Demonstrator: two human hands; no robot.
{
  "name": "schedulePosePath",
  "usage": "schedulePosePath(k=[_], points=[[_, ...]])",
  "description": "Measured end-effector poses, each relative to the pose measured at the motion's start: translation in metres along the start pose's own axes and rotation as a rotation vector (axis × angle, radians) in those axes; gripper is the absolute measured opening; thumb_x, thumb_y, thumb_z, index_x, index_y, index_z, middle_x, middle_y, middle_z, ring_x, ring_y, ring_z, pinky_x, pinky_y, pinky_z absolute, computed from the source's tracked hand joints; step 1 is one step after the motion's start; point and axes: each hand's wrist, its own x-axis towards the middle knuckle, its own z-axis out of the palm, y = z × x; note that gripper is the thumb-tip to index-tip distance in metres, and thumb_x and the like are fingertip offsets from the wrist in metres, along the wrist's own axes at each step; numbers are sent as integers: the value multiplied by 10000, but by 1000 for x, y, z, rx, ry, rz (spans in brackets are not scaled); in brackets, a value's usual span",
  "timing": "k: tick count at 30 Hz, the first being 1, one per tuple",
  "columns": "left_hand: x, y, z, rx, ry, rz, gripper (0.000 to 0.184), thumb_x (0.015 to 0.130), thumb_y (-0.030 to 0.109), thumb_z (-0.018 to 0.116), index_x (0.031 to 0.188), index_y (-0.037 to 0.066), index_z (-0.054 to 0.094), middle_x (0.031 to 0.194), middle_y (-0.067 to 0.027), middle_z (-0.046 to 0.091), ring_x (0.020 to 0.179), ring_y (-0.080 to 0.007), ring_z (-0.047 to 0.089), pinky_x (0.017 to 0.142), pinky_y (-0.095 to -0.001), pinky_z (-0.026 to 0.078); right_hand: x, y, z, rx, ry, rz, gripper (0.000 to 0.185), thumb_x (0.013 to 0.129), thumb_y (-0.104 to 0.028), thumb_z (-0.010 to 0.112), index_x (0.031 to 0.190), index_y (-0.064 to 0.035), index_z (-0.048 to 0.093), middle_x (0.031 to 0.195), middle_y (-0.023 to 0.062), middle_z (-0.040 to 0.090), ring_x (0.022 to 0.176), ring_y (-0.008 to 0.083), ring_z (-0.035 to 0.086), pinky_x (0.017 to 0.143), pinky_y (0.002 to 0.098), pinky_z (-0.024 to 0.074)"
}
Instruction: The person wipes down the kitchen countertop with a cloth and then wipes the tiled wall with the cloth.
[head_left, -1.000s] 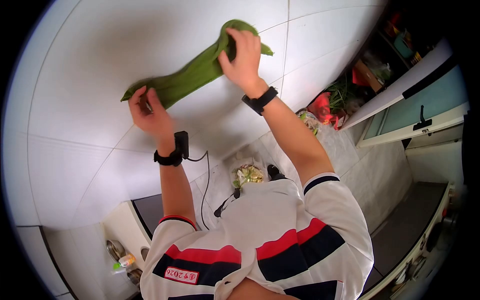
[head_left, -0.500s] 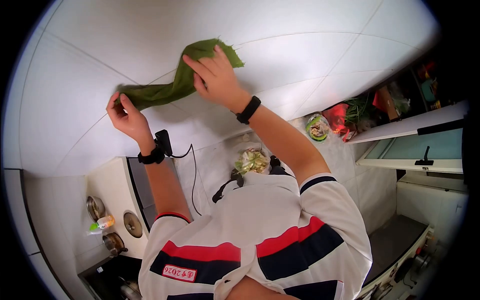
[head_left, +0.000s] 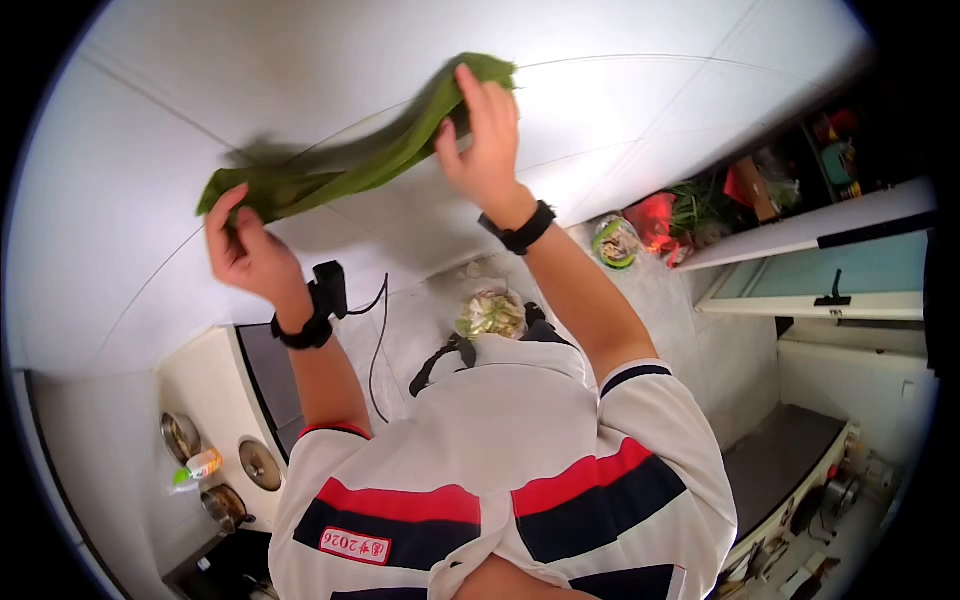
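Observation:
A long green cloth (head_left: 370, 172) stretches between my two hands in front of the white tiled wall (head_left: 620, 95). Its left end is pinched in my left hand (head_left: 252, 255), between the thumb and fingers. Higher up and to the right, my right hand (head_left: 490, 140) grips the cloth near its frayed right end. The cloth is folded lengthwise and sags a little in the middle. Black bands circle both wrists; a small black device (head_left: 328, 288) with a cable sits at the left one.
Below on the floor stands a bowl or bag of pale green scraps (head_left: 492, 314). To the right are another food-filled container (head_left: 616, 242) and a red bag (head_left: 652, 222). Pots (head_left: 225, 507) and a lid (head_left: 259, 464) rest on the left counter. A glazed door (head_left: 830, 280) is at right.
Both hands have spread apart, the right one moving up and right, the left slightly down. The cloth is straighter and more taut than before.

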Motion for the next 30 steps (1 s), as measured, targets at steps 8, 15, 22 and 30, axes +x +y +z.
schedulePosePath(k=[8,15,22,30], points=[[2,45,-105,-575,-79,70,428,886,285,528,1181,-23,548,1274,-266,528,1177,-421,528,946,-568,480,-11,-70,-13,260,-184,54,622,640,59,595,1259,75,535,973,200,554,848,350,539,809,448,436],[-9,13,-98,-552,-171,-44,425,885,270,543,1188,-28,549,1271,-261,533,1168,-404,539,942,-535,482,-15,-142,20,518,-45,18,572,631,55,594,1204,48,584,1075,177,588,977,365,570,1015,582,352],[-22,-32,-57,-363,-224,-179,423,884,256,558,1194,-32,550,1268,-255,538,1159,-387,549,937,-502,483,-26,-185,41,538,-75,79,570,618,63,605,1188,47,593,1084,179,586,968,365,571,995,583,363],[-24,-41,-43,-330,-245,-210,422,883,239,575,1201,-37,551,1265,-249,544,1149,-367,560,933,-464,485,-27,-199,39,516,-97,68,583,604,63,605,1188,55,590,1077,179,579,952,363,574,999,589,355]])
